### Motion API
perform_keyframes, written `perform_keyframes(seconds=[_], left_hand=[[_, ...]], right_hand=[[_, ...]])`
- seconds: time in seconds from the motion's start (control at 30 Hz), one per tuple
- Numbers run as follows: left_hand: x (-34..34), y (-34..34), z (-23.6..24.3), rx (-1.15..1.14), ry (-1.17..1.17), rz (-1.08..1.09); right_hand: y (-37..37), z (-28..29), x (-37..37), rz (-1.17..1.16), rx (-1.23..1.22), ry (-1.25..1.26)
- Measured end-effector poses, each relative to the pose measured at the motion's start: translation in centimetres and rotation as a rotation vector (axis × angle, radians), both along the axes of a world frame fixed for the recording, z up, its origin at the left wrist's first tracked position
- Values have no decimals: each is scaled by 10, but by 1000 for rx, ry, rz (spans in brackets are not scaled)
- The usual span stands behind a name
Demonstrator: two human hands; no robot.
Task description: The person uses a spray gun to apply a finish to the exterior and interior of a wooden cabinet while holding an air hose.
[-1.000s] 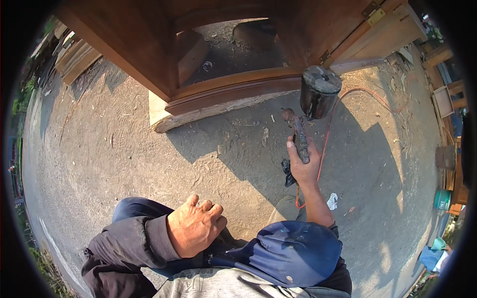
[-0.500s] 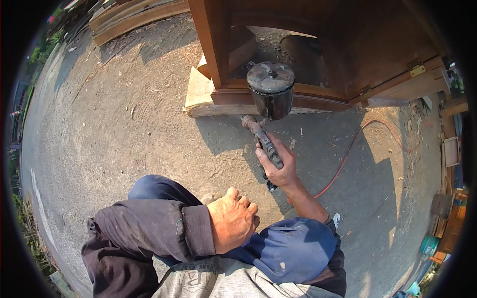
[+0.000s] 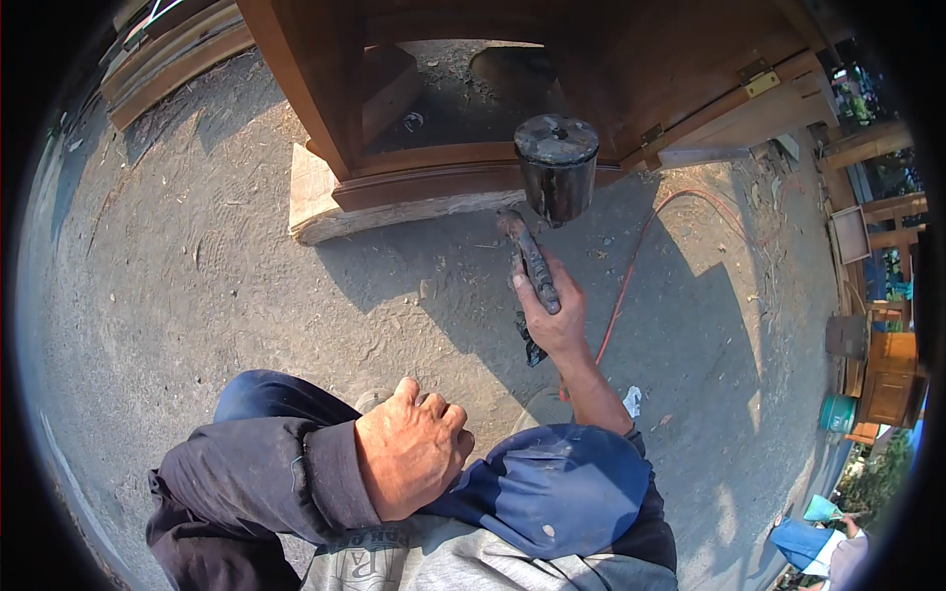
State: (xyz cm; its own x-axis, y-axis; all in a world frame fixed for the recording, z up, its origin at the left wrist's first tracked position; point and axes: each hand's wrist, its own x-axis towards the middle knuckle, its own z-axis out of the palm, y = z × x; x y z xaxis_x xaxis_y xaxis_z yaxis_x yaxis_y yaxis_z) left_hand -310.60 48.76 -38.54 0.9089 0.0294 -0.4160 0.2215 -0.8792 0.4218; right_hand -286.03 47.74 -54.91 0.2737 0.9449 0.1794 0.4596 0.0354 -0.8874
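My right hand (image 3: 554, 313) is wrapped around the handle of a spray gun (image 3: 529, 258), held out in front of a brown wooden cabinet (image 3: 424, 182). The gun's dark, paint-stained cup (image 3: 558, 172) has a round lid and stands upright beside its front end, overlapping the cabinet's lower edge. Its nozzle end points toward the cabinet base. My left hand (image 3: 414, 455) is curled into a loose fist near my knees; I see its back and knuckles, with nothing showing in it. The undersides of its fingers are hidden.
The cabinet rests on a rough timber block (image 3: 313, 202), its hinged door (image 3: 705, 74) swung open rightward. A red hose (image 3: 628, 286) runs over the concrete. Planks (image 3: 177, 64) are stacked far left. At right are a teal bucket (image 3: 838, 414), wooden furniture (image 3: 892, 379) and another person (image 3: 838, 547).
The view has swung rightward, so the cabinet appears further left and a person shows at lower right. The spray gun has shifted rightward along the cabinet base; my left hand stays curled.
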Motion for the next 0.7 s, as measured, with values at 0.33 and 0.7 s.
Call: perform_keyframes(seconds=[0.33,0.7], left_hand=[[8,4,4,-21,34,-22],[7,0,9,8,43,2]], right_hand=[[-26,-7,92,-427,14,-23],[-23,-18,85,-533,45,-119]])
